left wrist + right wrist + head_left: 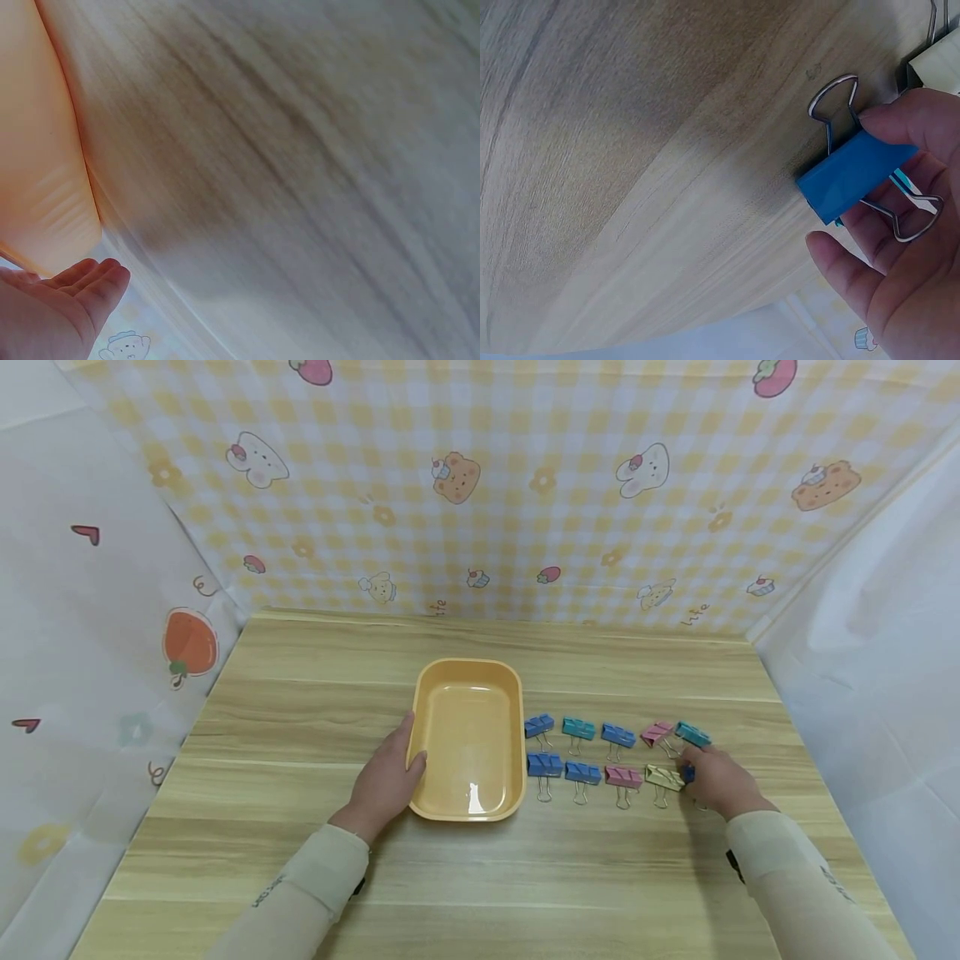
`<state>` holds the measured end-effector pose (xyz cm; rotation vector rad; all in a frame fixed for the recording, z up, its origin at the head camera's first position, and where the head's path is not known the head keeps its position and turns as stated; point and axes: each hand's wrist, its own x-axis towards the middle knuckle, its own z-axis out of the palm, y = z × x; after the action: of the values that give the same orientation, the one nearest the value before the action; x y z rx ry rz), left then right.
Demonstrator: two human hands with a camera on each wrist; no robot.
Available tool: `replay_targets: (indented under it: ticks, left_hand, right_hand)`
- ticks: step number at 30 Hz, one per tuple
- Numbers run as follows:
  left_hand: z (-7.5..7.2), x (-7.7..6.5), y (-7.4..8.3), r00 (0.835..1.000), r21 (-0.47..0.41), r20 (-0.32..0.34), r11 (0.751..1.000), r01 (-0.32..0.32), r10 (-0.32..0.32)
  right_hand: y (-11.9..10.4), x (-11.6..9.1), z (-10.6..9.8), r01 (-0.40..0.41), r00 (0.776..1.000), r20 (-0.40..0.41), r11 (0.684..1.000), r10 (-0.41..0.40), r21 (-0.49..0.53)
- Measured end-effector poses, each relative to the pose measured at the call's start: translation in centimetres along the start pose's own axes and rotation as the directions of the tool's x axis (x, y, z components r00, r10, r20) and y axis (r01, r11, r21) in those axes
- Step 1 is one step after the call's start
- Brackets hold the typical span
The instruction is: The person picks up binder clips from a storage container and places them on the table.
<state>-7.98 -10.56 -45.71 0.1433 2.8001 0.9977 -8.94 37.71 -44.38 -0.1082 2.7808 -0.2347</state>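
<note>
At the left side of a yellow plastic tray (520, 735), my left hand (384, 783) holds the wall, thumb over the rim and fingers along the outside. The left wrist view shows those fingers (97, 289) beside the tray's outer wall (37, 142). My right hand (722, 781) pinches a blue binder clip (855, 176) between thumb and fingers at the right end of the front row. Its wire handles stick out on both sides. Near that hand lie a teal binder clip (693, 733) and a pale yellow binder clip (663, 777).
Several more binder clips lie in two rows right of the tray, among them a pink clip (623, 777) and a blue clip (544, 765). The wooden table (315, 693) meets a checked cloth (510, 527) at the back and white cloths at both sides.
</note>
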Motion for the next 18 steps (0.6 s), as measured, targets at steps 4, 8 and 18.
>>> replay_targets:
  ticks: [4, 8, 18]
  left_hand:
    - [0.0, 0.0, 0.0, 1.000, -0.006, -0.003, 1.000, -0.003, 0.003]
    - [-0.1, 0.0, 0.0, 1.000, -0.012, -0.006, 1.000, -0.009, 0.009]
    - [-0.1, 0.0, 0.0, 1.000, -0.001, 0.008, 1.000, 0.003, -0.003]
  right_hand:
    - [0.0, 0.0, 0.1, -0.003, 1.000, -0.004, 1.000, 0.003, -0.002]
    - [0.0, -0.1, 0.1, -0.006, 1.000, -0.012, 1.000, 0.006, -0.005]
    - [-1.0, -1.3, -1.2, -0.006, 1.000, 0.021, 1.000, 0.005, 0.018]
